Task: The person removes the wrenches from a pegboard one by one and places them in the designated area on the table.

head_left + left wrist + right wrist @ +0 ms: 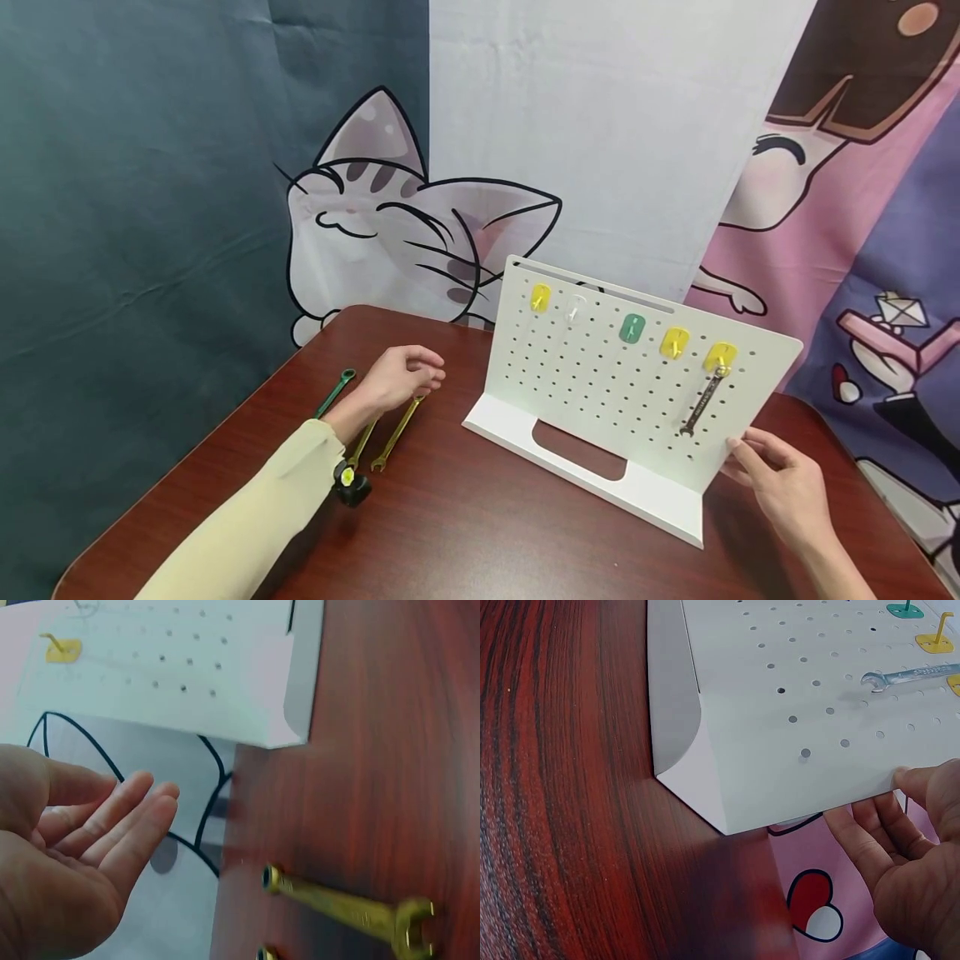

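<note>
A white pegboard (pixel 600 396) stands on the table, leaning back on its flat base. My right hand (pixel 787 492) pinches its right edge, thumb in front and fingers behind. From the rightmost yellow hook (pixel 721 354) hangs a silver combination wrench (pixel 703 406), open end down. My left hand (pixel 397 379) is raised left of the board, fingers loosely bent and nothing in them. Below it lie a gold wrench (pixel 397 435), a second gold wrench (pixel 363 446) partly hidden by the wrist, and a green wrench (pixel 335 394) partly behind the forearm.
Along the board's upper part sit another yellow hook (pixel 540 297), a clear hook (pixel 576 309), a green hook (pixel 632 328) and a further yellow hook (pixel 675 342). The dark red table (pixel 480 533) meets a cartoon-printed curtain (pixel 187 167) behind. A black wrist camera (pixel 352 485) hangs under the left wrist.
</note>
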`<move>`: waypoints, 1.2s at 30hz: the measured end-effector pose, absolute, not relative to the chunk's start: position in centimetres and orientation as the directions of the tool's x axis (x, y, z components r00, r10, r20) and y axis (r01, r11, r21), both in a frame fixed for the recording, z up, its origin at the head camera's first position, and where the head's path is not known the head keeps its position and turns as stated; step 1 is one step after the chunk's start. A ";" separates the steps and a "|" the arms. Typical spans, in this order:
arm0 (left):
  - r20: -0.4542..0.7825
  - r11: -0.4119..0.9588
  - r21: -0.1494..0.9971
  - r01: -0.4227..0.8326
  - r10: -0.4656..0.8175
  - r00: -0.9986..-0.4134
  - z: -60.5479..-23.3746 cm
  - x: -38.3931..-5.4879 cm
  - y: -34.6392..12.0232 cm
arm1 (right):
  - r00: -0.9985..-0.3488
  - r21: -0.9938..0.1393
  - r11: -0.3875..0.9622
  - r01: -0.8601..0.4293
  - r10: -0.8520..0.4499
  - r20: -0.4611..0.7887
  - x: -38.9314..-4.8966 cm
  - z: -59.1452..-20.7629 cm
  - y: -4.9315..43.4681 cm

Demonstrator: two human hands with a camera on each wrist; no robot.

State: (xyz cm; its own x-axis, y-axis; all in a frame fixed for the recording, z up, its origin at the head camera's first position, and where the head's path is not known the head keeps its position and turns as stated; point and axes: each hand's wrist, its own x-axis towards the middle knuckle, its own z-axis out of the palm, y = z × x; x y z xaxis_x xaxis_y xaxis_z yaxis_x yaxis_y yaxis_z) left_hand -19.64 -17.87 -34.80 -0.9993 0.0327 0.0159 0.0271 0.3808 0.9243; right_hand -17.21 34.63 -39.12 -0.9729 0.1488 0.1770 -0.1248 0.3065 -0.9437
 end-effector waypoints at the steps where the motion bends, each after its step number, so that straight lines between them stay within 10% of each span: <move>1: 0.016 0.365 0.931 0.035 0.054 -0.998 -34.7 -19.7 -17.7 | -0.973 -0.942 0.312 -0.123 0.150 0.177 -17.2 -39.1 34.6; 36: 0.007 0.084 0.996 0.043 0.390 -0.921 -32.6 -20.9 -10.5 | -0.970 -0.950 0.280 -0.136 0.156 0.184 -17.2 -39.2 34.6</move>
State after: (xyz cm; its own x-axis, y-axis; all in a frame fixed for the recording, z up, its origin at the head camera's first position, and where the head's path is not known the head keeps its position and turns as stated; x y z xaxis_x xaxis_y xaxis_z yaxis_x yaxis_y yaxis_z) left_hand -20.87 -10.50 -32.55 -0.9209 0.3897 0.0074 0.0433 0.0835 0.9956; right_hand -17.24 34.55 -39.22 -0.9704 0.1562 0.1844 -0.1356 0.2797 -0.9505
